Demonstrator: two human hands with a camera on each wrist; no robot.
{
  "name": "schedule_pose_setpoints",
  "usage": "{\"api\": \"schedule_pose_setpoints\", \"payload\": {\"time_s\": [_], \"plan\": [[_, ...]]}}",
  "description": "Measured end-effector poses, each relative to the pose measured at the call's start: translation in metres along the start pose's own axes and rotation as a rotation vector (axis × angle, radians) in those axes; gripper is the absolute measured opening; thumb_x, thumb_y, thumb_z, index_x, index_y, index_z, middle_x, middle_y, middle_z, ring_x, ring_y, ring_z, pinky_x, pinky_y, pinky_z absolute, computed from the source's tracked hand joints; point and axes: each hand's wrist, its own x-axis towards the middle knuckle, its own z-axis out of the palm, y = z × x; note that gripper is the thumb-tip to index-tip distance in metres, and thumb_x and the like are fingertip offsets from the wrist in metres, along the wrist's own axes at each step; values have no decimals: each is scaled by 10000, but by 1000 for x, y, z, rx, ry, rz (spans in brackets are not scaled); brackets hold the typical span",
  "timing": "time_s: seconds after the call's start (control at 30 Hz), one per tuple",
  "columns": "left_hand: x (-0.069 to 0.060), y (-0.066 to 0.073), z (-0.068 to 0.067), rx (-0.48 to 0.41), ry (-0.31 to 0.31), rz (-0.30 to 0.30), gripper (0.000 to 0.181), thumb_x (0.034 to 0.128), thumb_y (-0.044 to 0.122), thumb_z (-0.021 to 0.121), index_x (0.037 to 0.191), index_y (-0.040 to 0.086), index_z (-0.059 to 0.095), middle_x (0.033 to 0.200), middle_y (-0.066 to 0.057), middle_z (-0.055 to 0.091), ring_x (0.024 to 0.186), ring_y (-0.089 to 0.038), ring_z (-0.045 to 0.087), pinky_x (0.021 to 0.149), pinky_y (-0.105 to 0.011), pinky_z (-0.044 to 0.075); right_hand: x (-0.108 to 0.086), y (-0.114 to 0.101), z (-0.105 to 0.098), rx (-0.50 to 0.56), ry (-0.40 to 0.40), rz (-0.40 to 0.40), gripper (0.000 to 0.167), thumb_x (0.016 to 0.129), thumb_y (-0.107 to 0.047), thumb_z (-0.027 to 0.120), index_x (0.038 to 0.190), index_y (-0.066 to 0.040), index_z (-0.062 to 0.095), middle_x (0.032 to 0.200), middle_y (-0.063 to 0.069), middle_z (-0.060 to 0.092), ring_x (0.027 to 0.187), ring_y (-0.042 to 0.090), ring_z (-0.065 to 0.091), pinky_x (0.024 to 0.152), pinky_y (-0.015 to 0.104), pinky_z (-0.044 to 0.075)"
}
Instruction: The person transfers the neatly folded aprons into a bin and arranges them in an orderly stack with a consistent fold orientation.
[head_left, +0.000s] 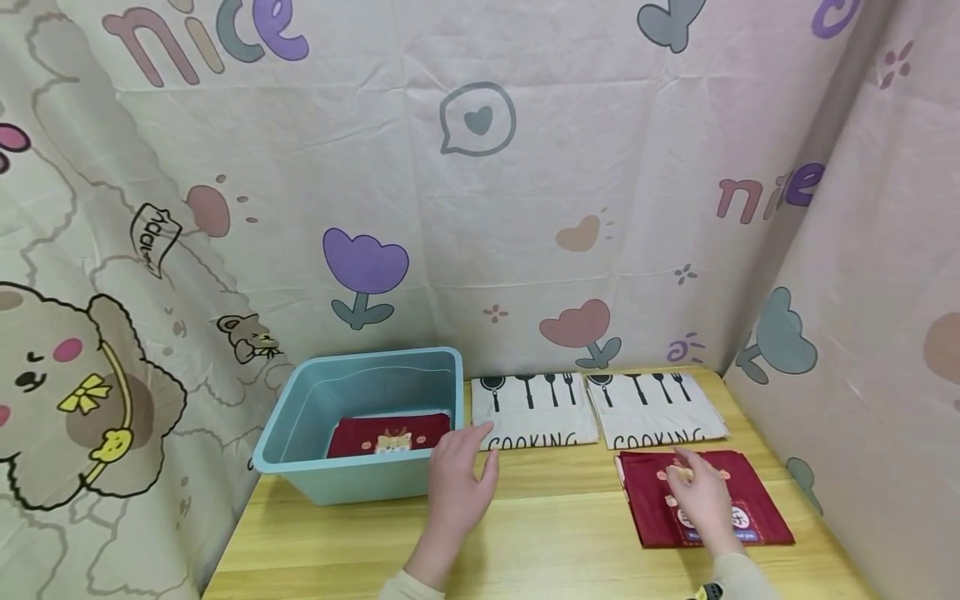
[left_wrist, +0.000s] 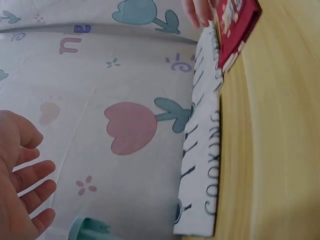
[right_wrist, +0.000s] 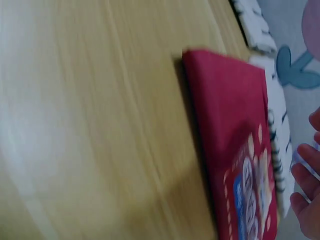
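Observation:
My left hand hovers beside the front right corner of a blue plastic bin, its fingers relaxed and apart, as the left wrist view also shows. Inside the bin lies a folded dark red cloth with a cartoon animal print. Over another folded red cloth at the right of the table is my right hand. Its fingers are loosely bent with nothing between them in the right wrist view. Whether they touch the cloth in the head view is hard to tell.
Two folded white cloths, a left one and a right one, lie side by side along the back, printed with utensils and COOKING. The wooden table meets a patterned curtain behind and at both sides.

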Motion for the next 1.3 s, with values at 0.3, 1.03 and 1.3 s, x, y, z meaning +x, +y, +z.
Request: {"api": "schedule_pose_setpoints", "payload": {"time_s": [0.3,1.03,1.3], "plan": [[-16,10,24,-87,-8,-34,380,830,124,765,1202,130,687,1137,1,695,1083,-221,597,937,-473,461,-2,19,-17,-13,19,49,425,925,-122,609,1287,90,542,1241,343,571,1094,532,537,908,625,420],[-45,4,53,-210,-227,-348,362,907,160,706,1264,130,653,1162,31,676,1121,-223,582,977,-453,460,-2,48,-23,-251,-306,176,638,895,-306,635,1344,112,461,1439,395,307,1239,605,305,978,732,280],[-49,-1,61,-245,-199,-378,354,889,119,719,1236,84,658,1117,-20,691,1039,-235,611,916,-461,488,-5,45,-21,-259,-302,145,621,904,-278,619,1341,133,457,1444,406,282,1231,628,298,983,734,281]]}}
